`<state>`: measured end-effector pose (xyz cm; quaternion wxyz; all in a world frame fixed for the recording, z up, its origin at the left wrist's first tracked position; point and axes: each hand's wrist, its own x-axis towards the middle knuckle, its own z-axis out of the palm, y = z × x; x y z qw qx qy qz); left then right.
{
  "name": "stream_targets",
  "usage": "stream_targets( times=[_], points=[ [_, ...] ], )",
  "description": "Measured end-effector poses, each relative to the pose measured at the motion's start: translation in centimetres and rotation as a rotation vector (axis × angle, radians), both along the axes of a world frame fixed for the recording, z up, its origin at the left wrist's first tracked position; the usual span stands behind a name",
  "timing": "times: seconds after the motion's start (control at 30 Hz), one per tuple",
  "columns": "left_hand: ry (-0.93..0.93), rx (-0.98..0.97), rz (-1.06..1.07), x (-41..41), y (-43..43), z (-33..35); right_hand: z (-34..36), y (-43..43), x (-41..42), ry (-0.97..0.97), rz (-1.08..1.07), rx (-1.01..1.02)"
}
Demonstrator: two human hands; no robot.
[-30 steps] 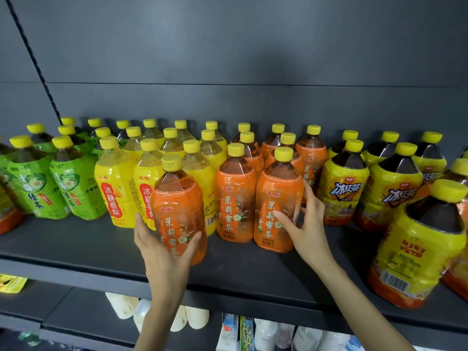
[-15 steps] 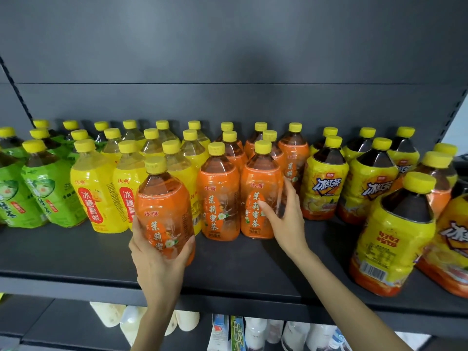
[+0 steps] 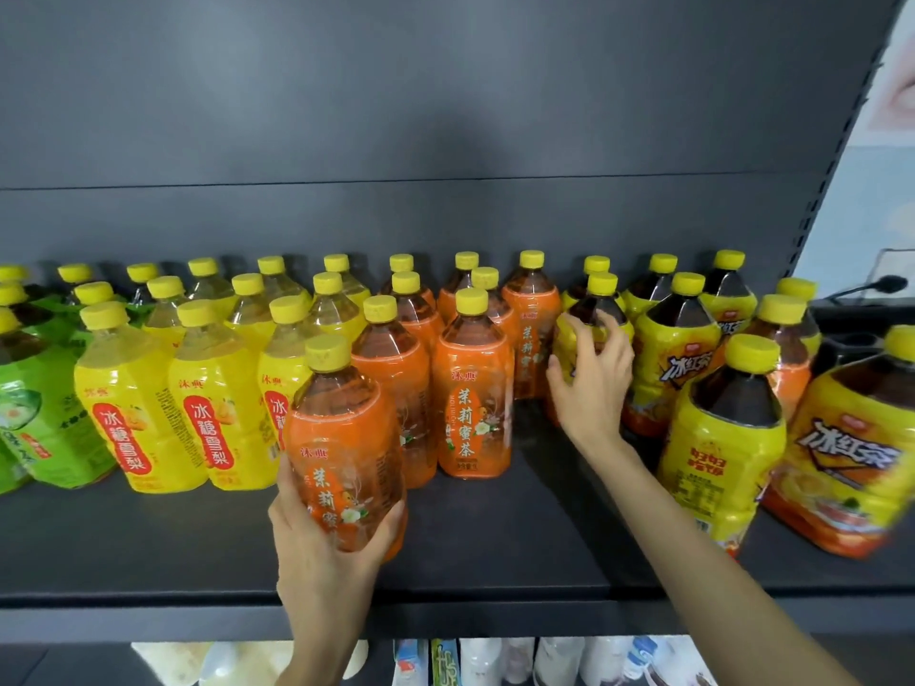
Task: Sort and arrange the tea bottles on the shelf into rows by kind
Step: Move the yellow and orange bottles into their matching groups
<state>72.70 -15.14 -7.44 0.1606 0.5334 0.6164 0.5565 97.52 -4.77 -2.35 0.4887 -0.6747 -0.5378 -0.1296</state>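
Head view: an orange-labelled clear plastic tea bottle [image 3: 341,438] with a yellow cap sits at the front of the dark grey metal shelf [image 3: 148,552], at about 7 o'clock from the frame's middle. The left hand [image 3: 322,552] wraps round its lower half, thumb on one side and fingers on the other; the hand hides the base, so I cannot tell whether it touches the shelf.

At 1 o'clock from this bottle stand rows of matching orange bottles [image 3: 470,388]. At 9 o'clock are yellow-labelled pale drink bottles [image 3: 128,413], and beyond them green-labelled bottles [image 3: 29,428].

At 3 o'clock from the orange rows, the right hand [image 3: 591,383] curves its spread fingers and thumb round a dark tea bottle with a yellow label [image 3: 594,309]. More dark yellow-labelled bottles [image 3: 678,358] fill the shelf out to 3 o'clock, and two [image 3: 723,438] stand nearer the front edge at 4 o'clock.

At 6 o'clock, below the shelf, are white packages [image 3: 495,660].
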Motion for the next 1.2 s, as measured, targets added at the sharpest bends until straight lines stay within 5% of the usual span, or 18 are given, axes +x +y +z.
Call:
stream_targets(
  times=[0.13, 0.77, 0.93, 1.07, 1.2],
  points=[
    [-0.004, -0.010, -0.043, 1.0, 0.1, -0.2, 0.3, 2.0, 1.3, -0.059, -0.086, -0.196],
    [0.047, -0.011, -0.133, 3.4, -0.3, -0.3, -0.1, 2.6, 2.8, -0.070, -0.269, -0.202],
    [0.052, -0.028, -0.143, 4.3, -0.6, 0.1, 1.1, 0.8, 1.5, 0.082, -0.145, -0.189],
    [0.050, -0.062, -0.176, 5.6, -0.7, 0.3, 1.0, -5.1, -1.3, 0.243, 0.209, -0.025],
    [0.045, -0.067, -0.204, 6.5, -0.7, 0.4, 0.3, -12.6, -1.1, 0.039, 0.332, 0.231]
  ],
)
